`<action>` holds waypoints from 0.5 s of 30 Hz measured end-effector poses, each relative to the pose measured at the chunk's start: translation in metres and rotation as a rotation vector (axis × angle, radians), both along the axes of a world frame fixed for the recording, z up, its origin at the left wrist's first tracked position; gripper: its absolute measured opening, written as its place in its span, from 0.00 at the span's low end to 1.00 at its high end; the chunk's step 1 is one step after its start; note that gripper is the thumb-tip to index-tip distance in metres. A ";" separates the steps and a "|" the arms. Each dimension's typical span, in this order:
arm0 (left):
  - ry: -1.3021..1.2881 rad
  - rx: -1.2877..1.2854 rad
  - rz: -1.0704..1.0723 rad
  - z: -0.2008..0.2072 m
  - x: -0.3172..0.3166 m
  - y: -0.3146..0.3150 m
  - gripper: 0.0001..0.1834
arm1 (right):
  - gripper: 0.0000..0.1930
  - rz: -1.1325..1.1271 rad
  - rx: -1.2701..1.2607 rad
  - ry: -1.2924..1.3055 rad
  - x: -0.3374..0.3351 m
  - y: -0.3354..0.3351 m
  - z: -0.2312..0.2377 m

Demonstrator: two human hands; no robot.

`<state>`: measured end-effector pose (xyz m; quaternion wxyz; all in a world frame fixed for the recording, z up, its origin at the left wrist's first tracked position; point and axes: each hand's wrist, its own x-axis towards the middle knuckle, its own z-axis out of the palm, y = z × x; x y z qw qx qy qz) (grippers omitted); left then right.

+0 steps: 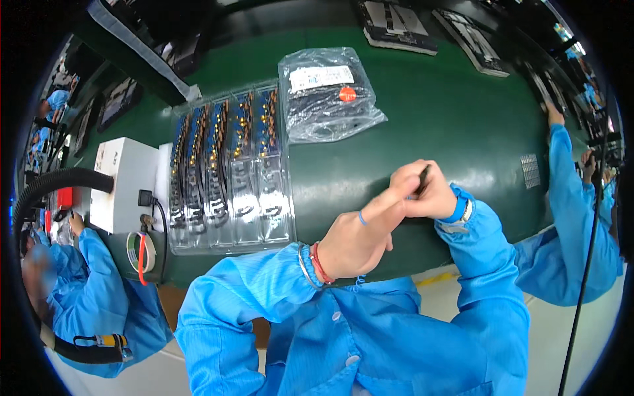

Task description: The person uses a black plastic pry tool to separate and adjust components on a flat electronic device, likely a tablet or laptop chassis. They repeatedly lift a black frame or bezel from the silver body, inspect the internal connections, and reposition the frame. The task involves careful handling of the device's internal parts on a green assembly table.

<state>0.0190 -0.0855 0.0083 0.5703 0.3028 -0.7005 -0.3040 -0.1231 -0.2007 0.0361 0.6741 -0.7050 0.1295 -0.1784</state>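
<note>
Over the near middle of the green bench, my two hands meet. A small dark thin piece stands up between the fingers of my right hand, which is closed on it; most of it is covered, so its kind cannot be told. My left hand reaches across from the left, fingers bent and pressed together against the right hand's fingertips. Whatever those fingers pinch is hidden. A red cord and a metal bangle circle the left wrist, and a blue band wraps the right one.
Left of my hands lies a clear plastic tray with rows of small cabled parts. Beyond are a clear bag, a white box with a black hose, and tape rolls. Dark panels line the far edge. Co-workers sit on both sides.
</note>
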 end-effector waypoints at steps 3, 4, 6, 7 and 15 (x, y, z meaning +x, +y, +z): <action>0.136 0.057 0.004 0.005 -0.002 0.000 0.39 | 0.10 0.084 0.099 0.050 -0.005 -0.002 0.004; 0.126 0.117 0.005 0.004 0.002 0.001 0.38 | 0.11 0.048 0.085 0.056 -0.006 -0.003 0.004; 0.144 0.080 0.028 -0.002 0.003 -0.003 0.33 | 0.11 -0.019 0.059 0.059 -0.006 -0.005 0.002; 0.092 0.115 0.024 -0.002 0.003 -0.002 0.31 | 0.11 -0.058 0.051 0.003 -0.007 -0.007 -0.002; -0.324 0.368 0.016 0.000 0.001 -0.004 0.15 | 0.05 0.118 -0.250 -0.037 -0.011 -0.018 0.013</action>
